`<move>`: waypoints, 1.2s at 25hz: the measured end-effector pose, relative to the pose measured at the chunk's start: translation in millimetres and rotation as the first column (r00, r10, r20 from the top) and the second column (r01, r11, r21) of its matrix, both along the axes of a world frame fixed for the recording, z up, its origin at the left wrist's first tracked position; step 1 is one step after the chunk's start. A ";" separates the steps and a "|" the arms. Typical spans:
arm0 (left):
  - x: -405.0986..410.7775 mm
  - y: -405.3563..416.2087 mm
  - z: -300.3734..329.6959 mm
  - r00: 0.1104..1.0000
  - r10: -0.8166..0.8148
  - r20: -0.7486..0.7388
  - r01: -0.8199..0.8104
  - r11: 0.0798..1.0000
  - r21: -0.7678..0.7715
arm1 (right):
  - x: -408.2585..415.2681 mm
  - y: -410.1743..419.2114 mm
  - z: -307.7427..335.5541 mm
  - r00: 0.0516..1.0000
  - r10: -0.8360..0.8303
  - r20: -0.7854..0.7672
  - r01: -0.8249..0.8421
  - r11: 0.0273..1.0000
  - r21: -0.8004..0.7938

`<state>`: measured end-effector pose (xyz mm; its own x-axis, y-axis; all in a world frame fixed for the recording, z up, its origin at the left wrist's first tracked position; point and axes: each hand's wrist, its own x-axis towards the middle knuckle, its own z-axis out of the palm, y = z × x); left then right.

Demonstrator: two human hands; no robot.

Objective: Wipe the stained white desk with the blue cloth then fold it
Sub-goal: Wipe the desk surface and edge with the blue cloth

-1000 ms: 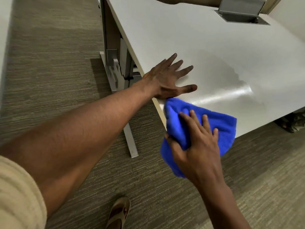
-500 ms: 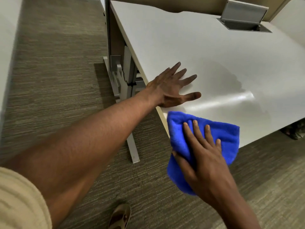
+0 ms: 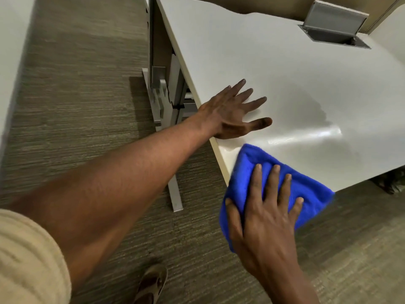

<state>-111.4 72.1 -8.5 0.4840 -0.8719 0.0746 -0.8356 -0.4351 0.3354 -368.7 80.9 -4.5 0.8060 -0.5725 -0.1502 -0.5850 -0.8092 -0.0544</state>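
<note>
Our right hand [image 3: 266,218], flat on the blue cloth [image 3: 306,185], has slid nearer the counter [image 3: 274,62] corner below our splayed, empty left hand [image 3: 232,110], wiping on.

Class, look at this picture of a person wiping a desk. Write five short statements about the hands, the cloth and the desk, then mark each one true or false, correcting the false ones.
1. The right hand presses on the bright blue microfibre cloth. True.
2. The left hand grips a corner of the cloth. False: it lies flat, fingers spread, on the white desk top, apart from the cloth.
3. The cloth sits at the desk's near corner, partly hanging over the edge. True.
4. The grey metal flap set in the desk's far side is shut flat. False: it stands raised.
5. The cloth lies folded in a neat square. False: it is bunched under the hand.
</note>
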 end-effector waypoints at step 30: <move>-1.3 4.2 1.4 1.000 0.005 0.007 -0.004 0.999 -0.048 | -14.3 1.2 -36.5 0.844 0.372 0.386 -0.290 0.922 -0.256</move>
<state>-112.7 76.3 -7.1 0.4872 -0.8650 0.1198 -0.8361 -0.4225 0.3498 -382.9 82.1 -40.9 0.9140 -0.2435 0.3246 -0.2345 -0.9698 -0.0672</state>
